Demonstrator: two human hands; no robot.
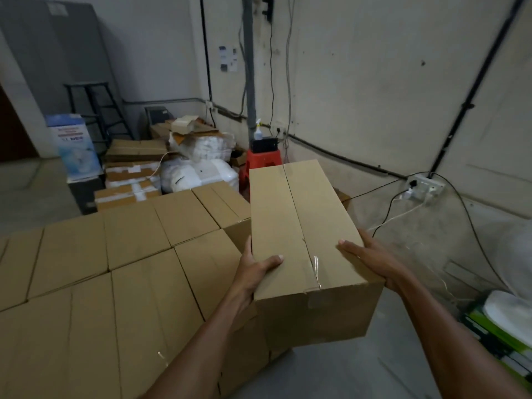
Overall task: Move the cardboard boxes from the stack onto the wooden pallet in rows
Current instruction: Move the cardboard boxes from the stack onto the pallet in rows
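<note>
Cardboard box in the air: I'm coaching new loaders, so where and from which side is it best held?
Hold the cardboard box by its two long side faces near the close end, left hand from the left, right hand from the right, thumbs over the top edges. It is long and narrow, so palms can likely clamp across it.

In the corner ahead of you, a red stool (263, 164) carries a black box (264, 144) and a spray bottle (258, 129). To its left you have white sacks (198, 174), a black stepladder (95, 110) and a blue-and-white carton (73, 145). On your right, a wall socket (424, 187) has cables plugged in.
</note>
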